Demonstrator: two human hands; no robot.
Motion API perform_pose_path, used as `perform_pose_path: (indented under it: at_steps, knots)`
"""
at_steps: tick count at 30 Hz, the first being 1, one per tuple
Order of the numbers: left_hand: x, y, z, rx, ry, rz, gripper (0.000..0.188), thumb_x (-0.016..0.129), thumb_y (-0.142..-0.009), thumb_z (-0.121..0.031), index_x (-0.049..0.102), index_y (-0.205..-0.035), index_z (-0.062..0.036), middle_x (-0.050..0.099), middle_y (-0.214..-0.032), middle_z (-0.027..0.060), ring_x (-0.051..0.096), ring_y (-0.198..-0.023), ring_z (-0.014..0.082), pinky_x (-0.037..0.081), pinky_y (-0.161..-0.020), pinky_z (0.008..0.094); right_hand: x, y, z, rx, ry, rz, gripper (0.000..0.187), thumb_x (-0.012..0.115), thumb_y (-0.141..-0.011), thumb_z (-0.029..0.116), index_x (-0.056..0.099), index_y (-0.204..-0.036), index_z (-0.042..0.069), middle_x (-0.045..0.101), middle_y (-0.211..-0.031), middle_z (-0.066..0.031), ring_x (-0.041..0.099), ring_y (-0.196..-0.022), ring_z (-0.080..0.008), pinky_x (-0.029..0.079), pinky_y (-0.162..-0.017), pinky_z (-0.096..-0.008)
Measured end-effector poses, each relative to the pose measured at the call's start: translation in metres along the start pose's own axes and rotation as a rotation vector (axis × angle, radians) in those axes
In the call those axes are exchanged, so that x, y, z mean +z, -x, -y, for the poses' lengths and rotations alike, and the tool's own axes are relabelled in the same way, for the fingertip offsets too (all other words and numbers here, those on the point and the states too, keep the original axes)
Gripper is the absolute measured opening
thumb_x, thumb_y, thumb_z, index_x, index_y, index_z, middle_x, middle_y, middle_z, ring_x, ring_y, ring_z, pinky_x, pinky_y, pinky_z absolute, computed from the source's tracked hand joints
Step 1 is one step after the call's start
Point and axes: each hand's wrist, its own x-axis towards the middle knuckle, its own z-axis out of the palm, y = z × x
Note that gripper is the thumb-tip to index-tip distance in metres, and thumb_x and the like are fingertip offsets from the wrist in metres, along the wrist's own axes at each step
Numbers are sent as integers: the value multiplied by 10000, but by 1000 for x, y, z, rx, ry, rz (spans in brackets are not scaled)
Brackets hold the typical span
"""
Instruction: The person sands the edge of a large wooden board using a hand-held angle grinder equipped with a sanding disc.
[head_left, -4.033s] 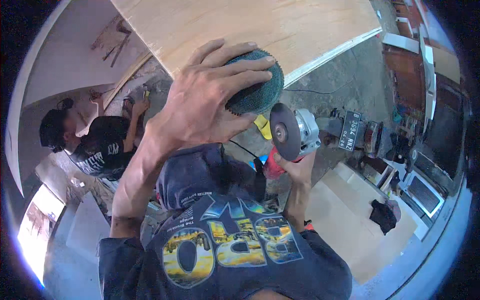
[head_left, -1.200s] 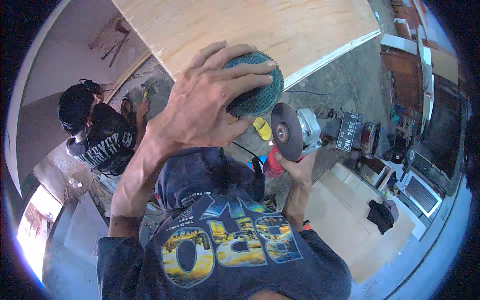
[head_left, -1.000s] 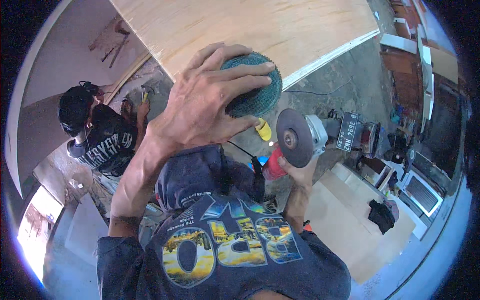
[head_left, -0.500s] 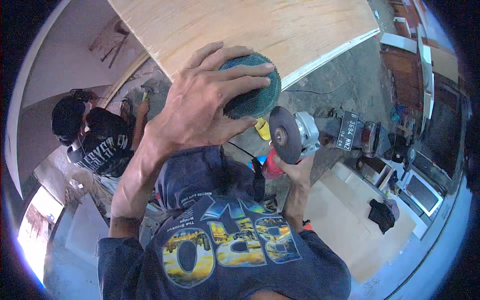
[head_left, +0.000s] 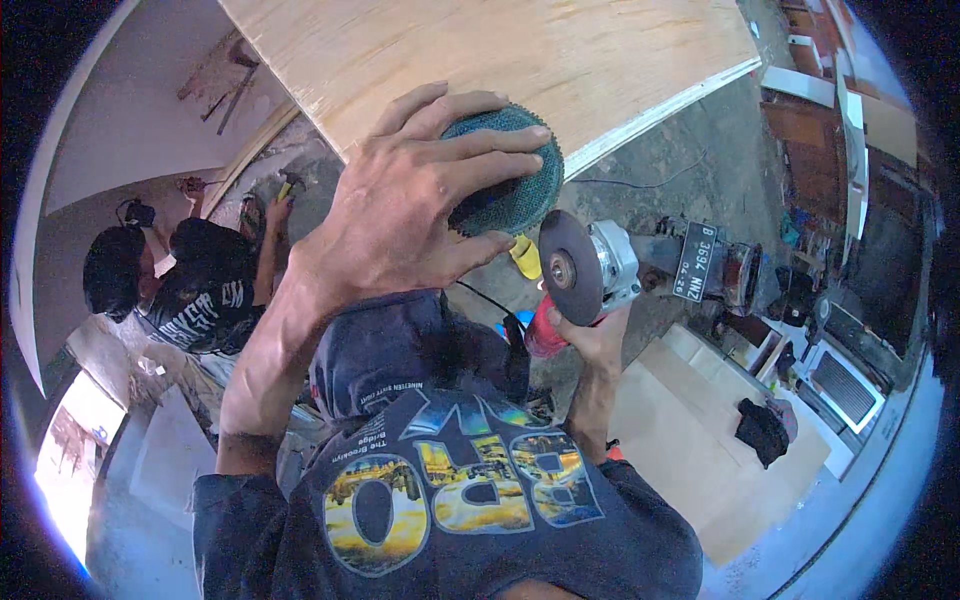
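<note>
My left hand [head_left: 385, 205] holds a round, dark green mesh disc [head_left: 505, 205], like a sanding disc. Its fingers spread over the disc's face and the thumb lies along the lower edge. To the right and lower, my right hand [head_left: 598, 350] grips the red body of an angle grinder [head_left: 617, 268] with a silver head. A dark round pad [head_left: 570, 255] on the grinder's spindle faces up and left, apart from the green disc. Just beyond the green disc lies the near corner of a pale plywood panel [head_left: 480, 50].
On the left, a co-worker [head_left: 195, 290] in black crouches with a yellow-handled hammer [head_left: 288, 187]. A motorbike's rear with a plate [head_left: 695, 262] stands at right. Pale boards [head_left: 690, 440] lie lower right, a dark cloth [head_left: 762, 430] on them. A cable [head_left: 640, 185] crosses the floor.
The co-worker has shifted a little to the left, and their other hand now shows near the wooden strip. My hands, the disc and the grinder have hardly moved.
</note>
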Motion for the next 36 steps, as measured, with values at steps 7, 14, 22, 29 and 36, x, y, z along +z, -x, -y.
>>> perform_pose_path:
  at_steps: [7,14,22,29,36]
  knots:
    - [1,1,2,8,18,6,681,861,-649,-278,711,-1298,-139,645,-1478,3,505,-1431,335,326,-1223,548,2,0,-2,-43,-64,10,1080,951,-653,254,369,-1522,-16,626,-1335,-176,691,-1141,-257,551,-1029,-413]
    - [0,3,1,2,-3,4,673,852,-646,-260,716,-1295,-142,643,-1480,1,499,-1440,334,304,-1239,556,-1,4,-3,36,-54,20,947,939,-584,100,512,-1417,-44,654,-1353,-165,652,-1241,-235,490,-1088,-412]
    - [-1,5,-2,-1,9,30,696,837,-648,-241,699,-1325,-158,636,-1489,1,474,-1470,331,276,-1247,591,1,12,3,59,-62,-34,977,959,-566,122,503,-1414,-44,666,-1318,-149,665,-1215,-234,511,-1059,-400]
    - [-3,9,-5,5,3,33,709,838,-654,-240,689,-1343,-162,633,-1491,10,471,-1476,336,267,-1249,604,-2,17,-3,38,12,-31,985,976,-570,110,501,-1422,-32,667,-1317,-143,665,-1210,-230,514,-1054,-402]
    - [-6,12,-6,8,0,29,713,840,-647,-219,691,-1342,-165,631,-1494,14,470,-1477,337,267,-1251,598,1,18,-2,27,-10,-41,959,965,-571,95,522,-1410,-44,662,-1336,-158,665,-1217,-237,514,-1059,-406]
